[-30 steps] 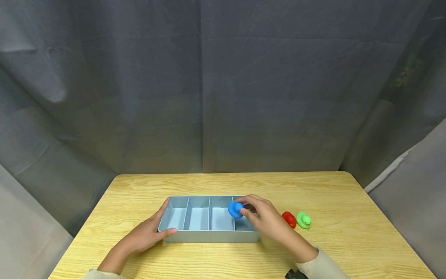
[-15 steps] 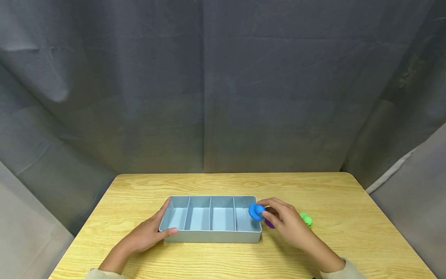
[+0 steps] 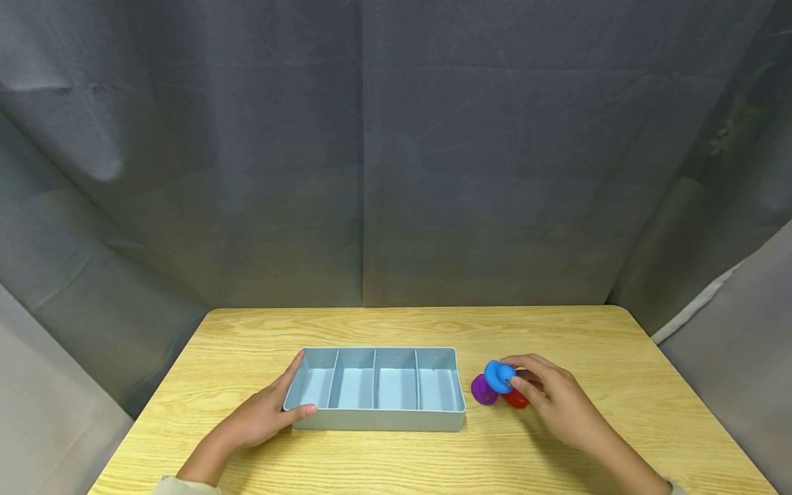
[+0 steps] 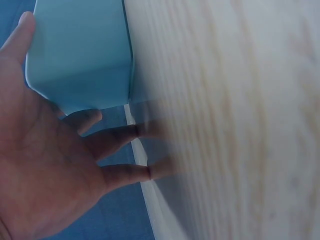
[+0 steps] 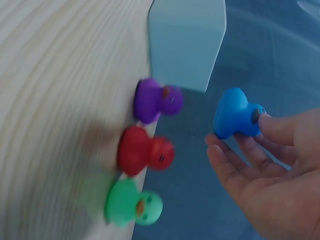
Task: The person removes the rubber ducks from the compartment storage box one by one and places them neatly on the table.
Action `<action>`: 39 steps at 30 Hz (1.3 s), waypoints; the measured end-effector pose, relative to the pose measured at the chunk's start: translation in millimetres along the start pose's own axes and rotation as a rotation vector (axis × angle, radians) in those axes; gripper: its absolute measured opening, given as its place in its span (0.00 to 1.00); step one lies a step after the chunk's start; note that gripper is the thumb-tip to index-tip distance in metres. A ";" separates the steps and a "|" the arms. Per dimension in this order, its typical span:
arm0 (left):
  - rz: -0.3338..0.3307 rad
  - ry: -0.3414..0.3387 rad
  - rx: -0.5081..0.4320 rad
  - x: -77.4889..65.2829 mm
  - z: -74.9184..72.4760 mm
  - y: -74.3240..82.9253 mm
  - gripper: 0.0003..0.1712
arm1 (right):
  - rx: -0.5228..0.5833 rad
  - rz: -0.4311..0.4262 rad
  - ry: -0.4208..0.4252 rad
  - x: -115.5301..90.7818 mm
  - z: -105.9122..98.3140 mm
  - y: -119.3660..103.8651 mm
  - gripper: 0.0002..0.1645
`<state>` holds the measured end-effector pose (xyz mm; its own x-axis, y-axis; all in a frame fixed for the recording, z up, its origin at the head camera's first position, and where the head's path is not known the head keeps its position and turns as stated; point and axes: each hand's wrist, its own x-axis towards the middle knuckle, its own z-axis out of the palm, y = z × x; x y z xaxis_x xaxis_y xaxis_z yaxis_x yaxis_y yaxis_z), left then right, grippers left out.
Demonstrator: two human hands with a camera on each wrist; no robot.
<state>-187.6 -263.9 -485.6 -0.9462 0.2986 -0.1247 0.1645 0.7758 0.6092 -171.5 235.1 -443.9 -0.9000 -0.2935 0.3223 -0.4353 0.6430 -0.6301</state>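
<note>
My right hand pinches a blue rubber duck between thumb and fingers. The right wrist view has the blue duck off the tabletop, apart from the other ducks. Beneath it in the head view are a purple duck and a partly covered red duck. A green duck appears in the right wrist view; the right hand hides it from the head view. My left hand rests at the left end of a pale blue four-section box, its thumb and fingers spread and touching it.
The wooden table has a far edge behind the box. Grey cloth hangs beyond that edge and at both sides. The box's dividers run front to back, and its sections hold nothing visible.
My right hand has carried the blue duck rightward from over the box's rightmost divider to above the purple and red ducks. The left hand and the box have stayed nearly still.
</note>
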 end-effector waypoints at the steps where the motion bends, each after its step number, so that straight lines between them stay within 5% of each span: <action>1: 0.000 -0.001 -0.002 0.1 0.1 -0.1 0.58 | -0.014 -0.005 0.008 -2.6 -2.8 2.9 0.18; 14: -0.004 -0.010 -0.011 0.0 -0.5 0.2 0.57 | -0.125 0.020 0.074 -27.4 -36.0 45.8 0.19; 27: 0.004 -0.002 0.003 -0.1 -0.3 -2.2 0.58 | -0.185 0.061 0.086 -36.3 -47.2 71.0 0.19; 39: 0.005 0.004 0.003 -1.4 -0.8 0.9 0.58 | -0.198 0.136 0.009 -42.9 -53.7 89.3 0.18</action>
<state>-186.3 -264.1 -484.2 -0.9464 0.3005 -0.1185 0.1703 0.7758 0.6075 -170.6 343.1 -476.1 -0.9495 -0.1886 0.2509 -0.2962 0.8025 -0.5179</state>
